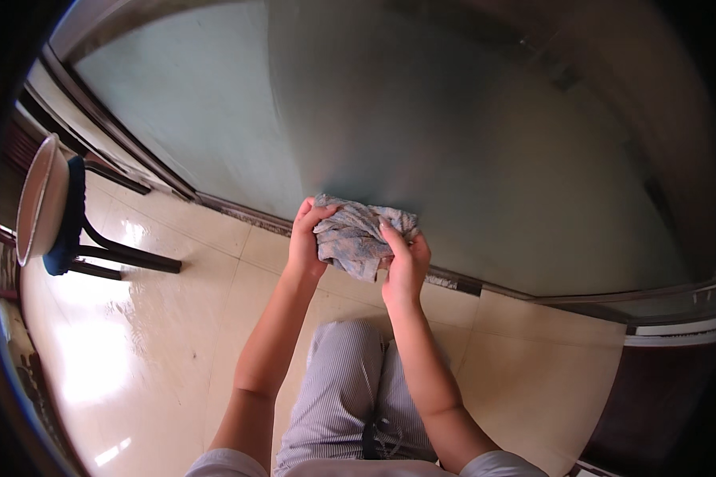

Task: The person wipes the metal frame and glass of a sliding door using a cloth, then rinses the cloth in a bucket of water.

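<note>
Both hands grip a bunched, grey and pinkish cloth [361,235] in front of my body. My left hand [308,232] holds its left end, the thumb lying over the top edge. On the other side my right hand [407,256] clasps the right end, with the thumb pressed onto the folds. Some fingers of each hand are hidden behind the cloth. Beyond it stands a large glass panel [513,197], hazy and greenish, with dim reflections. Whether the cloth touches the glass cannot be told from here.
A pale basin [39,203] rests on a stool with a dark blue seat [70,217] and black legs at the left. Glossy beige floor tiles [215,334] spread below. A dark frame [250,220] runs along the bottom of the glass. Dark furniture [650,399] stands at the lower right.
</note>
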A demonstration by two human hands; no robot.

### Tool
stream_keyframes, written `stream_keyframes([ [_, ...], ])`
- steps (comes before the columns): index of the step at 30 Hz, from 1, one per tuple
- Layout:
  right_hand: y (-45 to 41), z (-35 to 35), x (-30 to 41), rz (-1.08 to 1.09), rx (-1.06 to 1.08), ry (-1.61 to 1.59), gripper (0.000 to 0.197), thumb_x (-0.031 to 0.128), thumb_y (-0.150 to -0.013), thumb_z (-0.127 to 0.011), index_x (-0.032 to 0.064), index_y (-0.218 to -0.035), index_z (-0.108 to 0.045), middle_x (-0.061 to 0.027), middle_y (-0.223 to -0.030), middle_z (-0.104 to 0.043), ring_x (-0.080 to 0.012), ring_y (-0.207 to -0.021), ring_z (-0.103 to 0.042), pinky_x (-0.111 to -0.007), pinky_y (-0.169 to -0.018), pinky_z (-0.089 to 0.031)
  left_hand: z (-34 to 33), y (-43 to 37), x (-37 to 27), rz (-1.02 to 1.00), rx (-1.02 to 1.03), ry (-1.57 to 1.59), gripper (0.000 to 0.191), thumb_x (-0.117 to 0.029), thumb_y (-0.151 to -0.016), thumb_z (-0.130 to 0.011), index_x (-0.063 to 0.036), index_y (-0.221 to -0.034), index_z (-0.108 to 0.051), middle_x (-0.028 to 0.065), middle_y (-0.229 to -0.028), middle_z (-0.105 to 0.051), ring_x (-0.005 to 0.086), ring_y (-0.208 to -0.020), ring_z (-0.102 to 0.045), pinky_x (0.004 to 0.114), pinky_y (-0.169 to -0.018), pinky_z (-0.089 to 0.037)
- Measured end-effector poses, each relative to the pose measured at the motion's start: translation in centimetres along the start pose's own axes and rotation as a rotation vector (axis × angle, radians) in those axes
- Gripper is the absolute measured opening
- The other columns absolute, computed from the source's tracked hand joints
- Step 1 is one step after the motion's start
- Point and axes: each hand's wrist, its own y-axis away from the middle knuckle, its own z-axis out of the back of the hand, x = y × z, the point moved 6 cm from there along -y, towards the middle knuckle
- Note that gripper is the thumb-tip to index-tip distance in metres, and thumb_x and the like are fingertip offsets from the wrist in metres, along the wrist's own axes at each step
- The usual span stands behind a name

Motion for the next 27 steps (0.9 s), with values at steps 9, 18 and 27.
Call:
stream_keyframes([
  [9,6.3,2.3,8.0,0.165,0.117,-0.058,0.023,0.006,-0.080,-0.066,0.0031,-0.101,-0.057,-0.0020,-0.097,-0.062,-0.0095,-0.089,-0.057,-0.023,-0.078,-0.044,-7.2,8.6,-0.5,-0.025,0.216,-0.204,0.047,-0.015,-0.082,-0.062,-0.0047,-0.123,-0.039,0.0093,-0.110,-0.052,0.0179,-0.103,-0.052,0.030,-0.084,-0.047],
  [18,12.4,11.4,5.6,-0.009,0.307,0.032,0.038,0.004,-0.079,-0.066,0.0035,-0.114,-0.052,-0.0047,-0.114,-0.057,-0.0153,-0.108,-0.052,-0.028,-0.095,-0.037,-4.2,19.4,7.0,0.233,0.100,-0.395,0.059,-0.014,-0.083,-0.061,-0.0127,-0.134,-0.032,0.0096,-0.125,-0.049,0.0278,-0.113,-0.051,0.049,-0.091,-0.045],
  [27,12.2,15.4,9.6,-0.276,0.432,-0.023,0.057,0.038,-0.084,-0.063,0.0110,-0.128,-0.040,-0.0050,-0.127,-0.046,-0.0171,-0.115,-0.045,-0.041,-0.095,-0.037,-9.0,19.9,9.0,-0.017,0.091,-0.220,0.039,-0.002,-0.080,-0.057,-0.0066,-0.117,-0.047,0.0072,-0.104,-0.059,0.0208,-0.095,-0.060,0.038,-0.078,-0.053],
])
